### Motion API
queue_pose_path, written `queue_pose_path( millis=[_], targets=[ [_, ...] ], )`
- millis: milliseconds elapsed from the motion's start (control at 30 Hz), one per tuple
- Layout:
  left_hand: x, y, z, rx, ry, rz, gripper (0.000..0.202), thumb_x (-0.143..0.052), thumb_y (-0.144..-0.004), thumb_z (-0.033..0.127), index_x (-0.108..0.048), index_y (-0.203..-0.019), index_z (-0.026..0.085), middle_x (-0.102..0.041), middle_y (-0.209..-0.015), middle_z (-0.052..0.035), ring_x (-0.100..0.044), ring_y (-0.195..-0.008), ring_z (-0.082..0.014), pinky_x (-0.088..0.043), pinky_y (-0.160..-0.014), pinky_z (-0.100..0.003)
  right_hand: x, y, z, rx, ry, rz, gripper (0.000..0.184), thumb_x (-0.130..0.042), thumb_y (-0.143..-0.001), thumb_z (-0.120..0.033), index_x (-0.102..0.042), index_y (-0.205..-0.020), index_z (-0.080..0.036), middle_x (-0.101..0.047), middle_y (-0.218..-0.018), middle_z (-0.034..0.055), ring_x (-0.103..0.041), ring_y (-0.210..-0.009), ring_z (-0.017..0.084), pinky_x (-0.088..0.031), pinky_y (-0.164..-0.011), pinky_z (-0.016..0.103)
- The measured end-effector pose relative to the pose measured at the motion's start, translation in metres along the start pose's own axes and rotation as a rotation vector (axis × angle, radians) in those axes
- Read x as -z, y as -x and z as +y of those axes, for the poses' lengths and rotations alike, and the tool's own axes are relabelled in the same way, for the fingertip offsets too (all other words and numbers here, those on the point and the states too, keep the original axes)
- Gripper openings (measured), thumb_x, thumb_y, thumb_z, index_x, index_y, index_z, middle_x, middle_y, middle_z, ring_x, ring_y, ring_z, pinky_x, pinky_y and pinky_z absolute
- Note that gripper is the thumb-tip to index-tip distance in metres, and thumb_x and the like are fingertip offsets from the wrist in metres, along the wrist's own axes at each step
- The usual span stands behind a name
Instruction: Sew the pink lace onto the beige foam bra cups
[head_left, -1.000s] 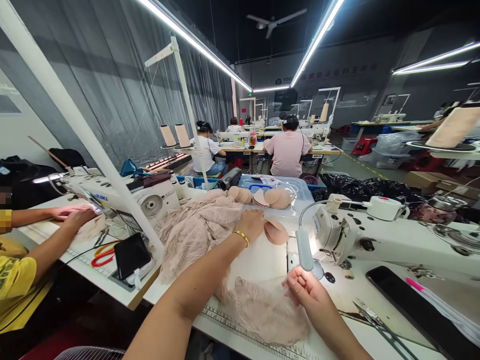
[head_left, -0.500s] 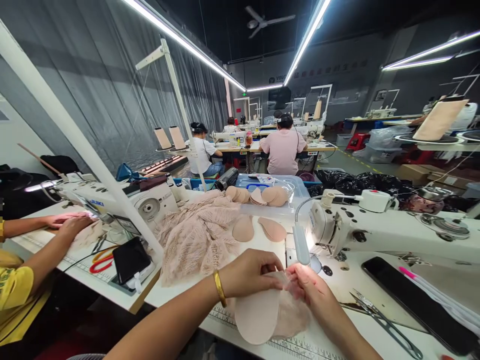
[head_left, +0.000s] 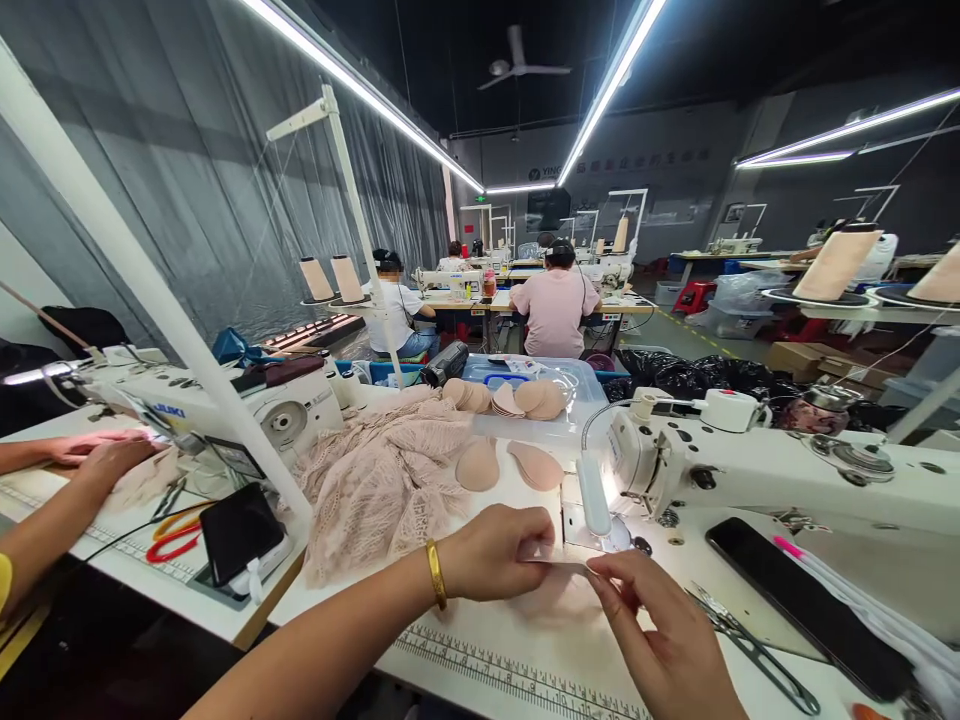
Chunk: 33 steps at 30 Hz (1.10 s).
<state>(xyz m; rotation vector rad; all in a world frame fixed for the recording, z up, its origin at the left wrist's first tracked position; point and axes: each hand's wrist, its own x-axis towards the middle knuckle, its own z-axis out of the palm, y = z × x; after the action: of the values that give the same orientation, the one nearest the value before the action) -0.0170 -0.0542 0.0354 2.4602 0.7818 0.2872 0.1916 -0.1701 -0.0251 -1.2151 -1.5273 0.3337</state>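
A thin beige pad (head_left: 559, 563), seen nearly edge-on, is stretched between my two hands above the sewing table (head_left: 450, 655). My left hand (head_left: 491, 552), with a gold bangle at its wrist, pinches one end between thumb and fingers. Thumb and forefinger of my right hand (head_left: 656, 610) are closed on the other end. Beneath the pad is blurred, sheer beige fabric (head_left: 551, 605). Just beyond my hands lie two teardrop-shaped pads (head_left: 477, 466). The lit needle area of my sewing machine (head_left: 596, 500) is close behind my fingers.
Crumpled beige lace (head_left: 375, 490) covers the table's left part. Stacked pads (head_left: 540, 399) rest on a plastic box lid. Thread snips (head_left: 757, 650) and a black phone (head_left: 802, 605) lie to the right. At left, a co-worker's hands (head_left: 112, 455) are at another machine.
The pad, which hung broad side toward me with sheer fabric beside it, is now tipped nearly edge-on. My right hand has moved lower and nearer. The camera view has shifted slightly right.
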Motion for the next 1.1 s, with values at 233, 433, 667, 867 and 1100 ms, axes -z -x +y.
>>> queue_pose_path(
  millis=[233,433,667,867,1100],
  targets=[
    [-0.023,-0.002,-0.002,-0.403,-0.619,0.062,0.018,-0.067,-0.098,0.036,-0.061,-0.097,0.019,-0.072,-0.093,-0.0056,-0.065,-0.084,-0.0242,-0.046,-0.076,-0.039,0.015,-0.015,0.046,0.529,0.454,-0.243,0.03,-0.049,-0.101,-0.007,-0.067,-0.118,-0.026,-0.079,-0.109,0.0069,-0.077,-0.093,0.023,-0.062,-0.079,0.033],
    [-0.047,-0.048,-0.012,-0.537,-0.661,-0.043,0.009,-0.063,-0.091,0.01,-0.061,-0.093,0.018,-0.07,-0.087,-0.0021,-0.062,-0.08,-0.0208,-0.045,-0.07,-0.038,0.033,-0.035,0.072,0.531,0.442,-0.458,0.031,-0.044,-0.102,-0.006,-0.068,-0.1,-0.026,-0.075,-0.09,-0.0014,-0.071,-0.076,0.014,-0.059,-0.068,0.023],
    [-0.074,-0.065,-0.039,-0.487,-0.658,0.065,0.021,-0.065,-0.089,0.014,-0.053,-0.073,0.019,-0.06,-0.081,-0.0026,-0.053,-0.071,-0.0183,-0.034,-0.059,-0.034,0.047,-0.028,0.088,0.557,0.46,-0.434,0.042,-0.043,-0.1,-0.002,-0.063,-0.13,-0.023,-0.075,-0.106,0.007,-0.067,-0.093,0.021,-0.058,-0.076,0.031],
    [-0.081,-0.058,-0.043,-0.534,-0.579,0.214,0.027,-0.065,-0.092,0.014,-0.048,-0.072,0.019,-0.058,-0.081,-0.0014,-0.05,-0.076,-0.0177,-0.038,-0.071,-0.035,0.051,-0.031,0.084,0.458,0.478,-0.524,0.038,-0.043,-0.101,-0.004,-0.067,-0.122,-0.025,-0.067,-0.09,0.0048,-0.06,-0.081,0.02,-0.052,-0.066,0.029],
    [-0.082,-0.062,-0.042,-0.535,-0.557,0.245,0.007,-0.06,-0.098,0.018,-0.061,-0.091,0.019,-0.063,-0.087,-0.0018,-0.053,-0.08,-0.0191,-0.039,-0.076,-0.037,0.052,-0.027,0.089,0.395,0.435,-0.536,0.04,-0.044,-0.1,-0.005,-0.069,-0.122,-0.027,-0.066,-0.092,0.0052,-0.06,-0.084,0.02,-0.051,-0.068,0.029]
  ],
)
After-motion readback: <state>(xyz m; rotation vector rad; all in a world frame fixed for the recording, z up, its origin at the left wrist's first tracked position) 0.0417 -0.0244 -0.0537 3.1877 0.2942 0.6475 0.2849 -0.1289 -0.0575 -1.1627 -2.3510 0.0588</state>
